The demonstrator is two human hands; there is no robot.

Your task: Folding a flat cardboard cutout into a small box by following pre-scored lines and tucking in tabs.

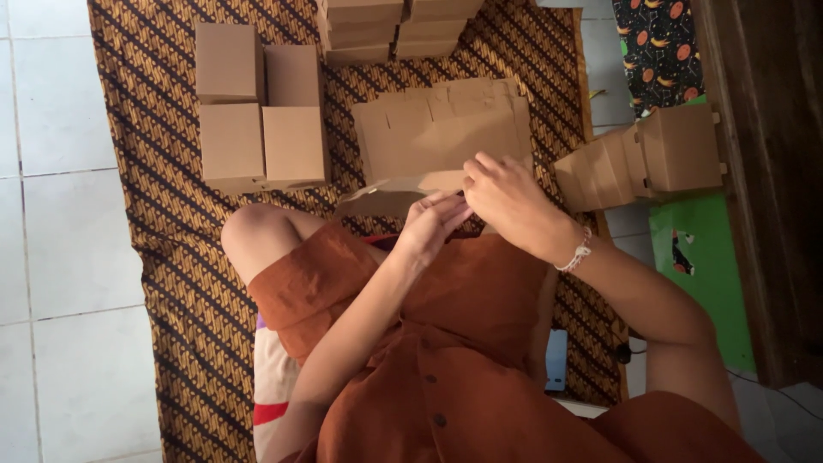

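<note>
Flat cardboard box blank point(396, 194): tan, part-folded, held over the person's lap at the near edge of the stack of unfolded blanks.
Left hand point(433, 225): under and against the near end of the blank, fingers closed loosely on its edge, palm turned up.
Right hand point(506, 199): over the same end, fingers curled down and pinched on a flap; a pale beaded bracelet point(579, 255) sits at the wrist.
Stack of flat blanks point(441, 129): lies on the patterned cloth just beyond the hands, edges fanned a little.
Finished boxes, left point(260, 105): four closed tan boxes grouped in a square on the cloth, touching one another.
Finished boxes, top point(399, 30): more boxes stacked at the far edge of the cloth.
Boxes, right point(643, 159): a leaning row of part-made boxes off the cloth, beside a green mat point(707, 257).
Patterned cloth point(171, 283): brown batik spread over the white tiled floor point(60, 240); the person sits on it in a rust-coloured dress.
Step in hand: by my reading, the blank is being creased and its end flap folded; it is not yet box-shaped.
Next move calls for: both hands keeping the crease square while the flap is tucked, I would say, with a firm pinch so the card does not spring back.
</note>
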